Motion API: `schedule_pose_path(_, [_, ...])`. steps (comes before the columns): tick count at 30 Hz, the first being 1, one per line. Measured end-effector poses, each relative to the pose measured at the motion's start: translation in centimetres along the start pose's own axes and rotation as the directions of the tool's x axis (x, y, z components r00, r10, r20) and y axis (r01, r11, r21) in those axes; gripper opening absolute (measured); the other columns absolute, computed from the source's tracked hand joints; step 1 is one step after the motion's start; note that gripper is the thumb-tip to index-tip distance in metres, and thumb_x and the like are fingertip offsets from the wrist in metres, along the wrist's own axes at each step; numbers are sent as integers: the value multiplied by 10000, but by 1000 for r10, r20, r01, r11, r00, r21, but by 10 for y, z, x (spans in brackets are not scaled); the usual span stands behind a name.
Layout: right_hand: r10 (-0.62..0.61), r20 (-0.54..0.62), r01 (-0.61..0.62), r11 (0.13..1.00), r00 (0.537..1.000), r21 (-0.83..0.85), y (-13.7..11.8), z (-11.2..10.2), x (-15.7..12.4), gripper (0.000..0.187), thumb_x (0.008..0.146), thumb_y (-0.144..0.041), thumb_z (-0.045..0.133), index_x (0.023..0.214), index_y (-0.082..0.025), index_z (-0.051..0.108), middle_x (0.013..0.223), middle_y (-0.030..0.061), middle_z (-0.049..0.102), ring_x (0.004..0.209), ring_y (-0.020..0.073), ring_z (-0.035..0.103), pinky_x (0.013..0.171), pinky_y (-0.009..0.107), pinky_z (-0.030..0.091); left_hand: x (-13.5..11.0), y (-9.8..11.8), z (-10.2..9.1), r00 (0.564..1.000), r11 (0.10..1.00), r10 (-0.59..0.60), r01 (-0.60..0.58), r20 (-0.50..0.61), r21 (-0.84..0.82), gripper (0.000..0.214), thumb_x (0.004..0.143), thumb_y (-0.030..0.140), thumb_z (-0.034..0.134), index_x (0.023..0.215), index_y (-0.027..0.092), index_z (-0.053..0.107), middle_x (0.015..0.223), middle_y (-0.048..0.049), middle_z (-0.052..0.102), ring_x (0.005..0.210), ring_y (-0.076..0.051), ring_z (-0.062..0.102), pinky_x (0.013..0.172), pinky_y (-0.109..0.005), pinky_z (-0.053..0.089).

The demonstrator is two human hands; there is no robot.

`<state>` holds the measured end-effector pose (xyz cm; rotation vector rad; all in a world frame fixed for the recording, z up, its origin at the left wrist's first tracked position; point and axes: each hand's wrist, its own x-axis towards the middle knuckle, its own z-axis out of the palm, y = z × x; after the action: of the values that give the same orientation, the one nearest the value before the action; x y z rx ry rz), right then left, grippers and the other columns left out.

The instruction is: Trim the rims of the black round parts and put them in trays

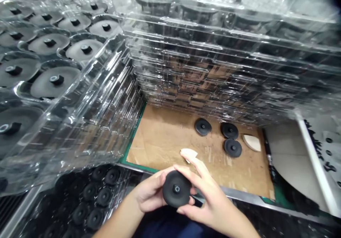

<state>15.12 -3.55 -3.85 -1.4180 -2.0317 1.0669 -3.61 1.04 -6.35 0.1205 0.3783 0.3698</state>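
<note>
A round black disc (174, 194) with a small metal-tipped stub at its centre is held low in front of me, its face turned up. My left hand (151, 191) grips its left edge. My right hand (205, 190) closes round its right side, with the thumb near the lower rim. One raised finger of that hand reaches the edge of a small cream wedge-shaped piece (192, 152); whether it pinches the piece or merely overlaps it, I cannot tell. Beyond, on the brown cardboard (157, 131), lie three similar discs: one disc (203, 126) apart, two (229, 130) close together.
Tall stacks of clear plastic trays (191, 57) wall off the back, and more trays (55, 81) holding discs rise at left. Another tray of black discs (103, 196) sits lower left. At right are a second cream piece (252, 142), a dark pen-like tool (268, 156) and a white box (287, 160).
</note>
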Motion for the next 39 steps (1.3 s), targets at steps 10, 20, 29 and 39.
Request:
schedule_pose_path(10, [-264, -313, 186, 948, 912, -257, 5, 7, 0, 447, 890, -283, 568, 1329, -342, 506, 1433, 92, 404, 1293, 310, 403, 996, 539, 408, -5, 0, 5, 970, 973, 223, -227, -93, -38, 472, 728, 409, 730, 1146, 203, 655, 1162, -87, 696, 1027, -208, 663, 877, -330, 527])
schedule_pose_path(20, [135, -568, -171, 985, 812, -10, 27, 4, 6, 129, 894, -259, 550, 922, -245, 675, 964, 82, 647, 802, 197, 659, 660, 336, 579, -3, 5, 13, 921, 942, 313, -332, -233, -49, 558, 670, 319, 793, 1195, 315, 603, 1197, -36, 661, 1087, -319, 644, 852, -349, 558])
schedule_pose_path(29, [139, -413, -207, 971, 900, -122, 51, 45, 17, 280, 921, -246, 434, 1132, -202, 611, 1080, 127, 635, 967, 248, 634, 799, 396, 545, 1, 2, 20, 797, 902, 415, -425, -439, 80, 594, 676, 363, 783, 1222, 247, 580, 1272, -84, 628, 1148, -267, 609, 974, -366, 498])
schedule_pose_path(39, [150, -379, -188, 980, 913, -65, 36, -9, 35, 167, 889, -223, 497, 953, -191, 647, 926, 46, 727, 811, 202, 649, 719, 332, 477, 8, 5, 25, 761, 884, 459, -441, -459, 153, 557, 657, 300, 810, 1175, 206, 628, 1243, -113, 657, 1159, -263, 601, 967, -341, 493])
